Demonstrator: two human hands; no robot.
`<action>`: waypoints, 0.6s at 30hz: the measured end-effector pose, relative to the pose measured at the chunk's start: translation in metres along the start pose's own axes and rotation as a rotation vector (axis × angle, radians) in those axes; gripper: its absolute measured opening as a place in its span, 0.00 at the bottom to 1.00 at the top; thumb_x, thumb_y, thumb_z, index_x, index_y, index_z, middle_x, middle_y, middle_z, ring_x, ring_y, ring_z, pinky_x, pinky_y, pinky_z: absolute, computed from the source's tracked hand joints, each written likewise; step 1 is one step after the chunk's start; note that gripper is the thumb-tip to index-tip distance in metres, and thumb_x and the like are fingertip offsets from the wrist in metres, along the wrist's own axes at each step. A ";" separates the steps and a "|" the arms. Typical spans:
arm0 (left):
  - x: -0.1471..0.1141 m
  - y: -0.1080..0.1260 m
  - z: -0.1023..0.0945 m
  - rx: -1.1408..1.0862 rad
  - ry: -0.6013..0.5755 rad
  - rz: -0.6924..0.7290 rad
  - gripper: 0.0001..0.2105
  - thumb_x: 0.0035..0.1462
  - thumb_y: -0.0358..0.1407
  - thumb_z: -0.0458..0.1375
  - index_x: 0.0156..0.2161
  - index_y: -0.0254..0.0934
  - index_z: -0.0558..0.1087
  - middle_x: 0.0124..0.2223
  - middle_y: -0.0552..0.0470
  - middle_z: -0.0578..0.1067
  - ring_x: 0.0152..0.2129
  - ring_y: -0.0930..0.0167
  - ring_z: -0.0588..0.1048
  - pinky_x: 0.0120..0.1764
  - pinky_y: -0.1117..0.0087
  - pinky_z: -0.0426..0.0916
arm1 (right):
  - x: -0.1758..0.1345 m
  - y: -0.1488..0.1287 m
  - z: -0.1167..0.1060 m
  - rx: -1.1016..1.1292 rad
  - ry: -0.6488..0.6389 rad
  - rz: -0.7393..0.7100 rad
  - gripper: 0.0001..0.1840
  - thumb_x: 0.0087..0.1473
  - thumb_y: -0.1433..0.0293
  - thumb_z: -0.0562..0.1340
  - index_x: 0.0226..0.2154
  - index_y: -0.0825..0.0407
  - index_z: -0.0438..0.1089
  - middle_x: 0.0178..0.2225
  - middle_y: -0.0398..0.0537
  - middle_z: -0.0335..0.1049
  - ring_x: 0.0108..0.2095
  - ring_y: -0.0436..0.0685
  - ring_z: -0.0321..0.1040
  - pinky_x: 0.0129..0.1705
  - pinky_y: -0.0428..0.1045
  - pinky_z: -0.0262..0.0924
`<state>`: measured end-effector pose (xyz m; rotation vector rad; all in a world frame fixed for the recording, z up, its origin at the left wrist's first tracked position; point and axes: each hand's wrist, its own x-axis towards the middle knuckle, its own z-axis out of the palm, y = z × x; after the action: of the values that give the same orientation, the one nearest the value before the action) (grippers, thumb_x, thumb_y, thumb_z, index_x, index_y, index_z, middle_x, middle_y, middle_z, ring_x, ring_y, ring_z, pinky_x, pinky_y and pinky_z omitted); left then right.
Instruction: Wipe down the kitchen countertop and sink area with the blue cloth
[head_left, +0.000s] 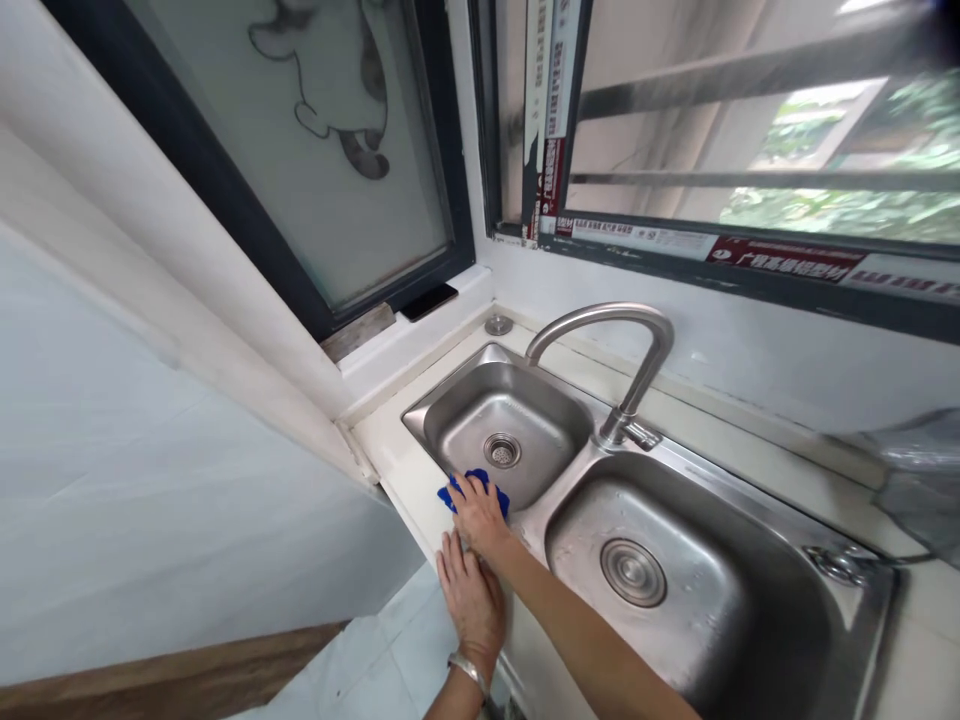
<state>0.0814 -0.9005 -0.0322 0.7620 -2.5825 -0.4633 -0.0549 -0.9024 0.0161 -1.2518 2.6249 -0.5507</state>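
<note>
A: State of the right grip (480,515)?
B: Grasping the cloth (448,497), fingers curled over it.
A: Cloth's position?
B: Directly beneath that grip, at the small basin's (454,420) near rim, beside the tabletop (401,460). Crumpled; no clear long axis.
A: Left grip (470,592)?
B: Released, fingers extended at the tabletop's front edge, behind the right, farther from the cloth.
</note>
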 end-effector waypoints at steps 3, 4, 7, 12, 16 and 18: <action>0.000 -0.003 0.001 -0.052 0.028 -0.026 0.17 0.54 0.22 0.47 0.45 0.34 0.72 0.66 0.37 0.65 0.68 0.61 0.55 0.68 0.45 0.51 | -0.037 0.012 -0.008 0.006 -0.011 -0.031 0.26 0.60 0.65 0.56 0.60 0.44 0.63 0.65 0.50 0.58 0.59 0.64 0.55 0.55 0.60 0.54; 0.000 -0.004 0.001 -0.069 0.039 -0.038 0.17 0.54 0.22 0.46 0.44 0.35 0.72 0.66 0.38 0.65 0.68 0.62 0.55 0.68 0.46 0.51 | -0.050 0.015 -0.011 0.003 -0.011 -0.028 0.26 0.60 0.65 0.56 0.60 0.44 0.63 0.65 0.49 0.59 0.59 0.64 0.55 0.55 0.60 0.54; 0.002 -0.006 0.002 -0.105 0.070 -0.048 0.17 0.53 0.22 0.46 0.43 0.36 0.71 0.64 0.39 0.66 0.67 0.62 0.56 0.68 0.46 0.52 | -0.093 0.022 -0.011 -0.012 -0.001 -0.005 0.26 0.59 0.65 0.58 0.60 0.43 0.64 0.64 0.48 0.61 0.59 0.65 0.56 0.55 0.60 0.54; 0.008 -0.005 -0.006 -0.071 0.073 0.018 0.15 0.52 0.23 0.47 0.41 0.36 0.72 0.61 0.40 0.68 0.66 0.60 0.59 0.67 0.46 0.54 | -0.192 0.041 0.007 -0.094 0.098 0.063 0.28 0.56 0.70 0.59 0.59 0.40 0.64 0.65 0.44 0.60 0.60 0.67 0.56 0.58 0.65 0.52; 0.014 -0.006 -0.009 -0.012 0.089 0.088 0.13 0.56 0.25 0.48 0.42 0.35 0.72 0.60 0.38 0.68 0.65 0.57 0.60 0.65 0.48 0.57 | -0.297 0.070 0.009 -0.221 0.165 0.134 0.31 0.52 0.75 0.59 0.58 0.39 0.65 0.64 0.44 0.63 0.58 0.65 0.61 0.57 0.62 0.55; 0.017 -0.006 -0.005 0.000 0.100 0.111 0.13 0.57 0.26 0.48 0.43 0.34 0.72 0.61 0.37 0.67 0.65 0.56 0.59 0.65 0.49 0.56 | -0.347 0.084 0.002 -0.273 0.221 0.158 0.30 0.53 0.74 0.59 0.58 0.41 0.66 0.62 0.46 0.65 0.57 0.62 0.63 0.55 0.59 0.57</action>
<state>0.0731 -0.9162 -0.0251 0.6217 -2.5160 -0.3812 0.1040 -0.5848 -0.0186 -1.0902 3.0356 -0.3282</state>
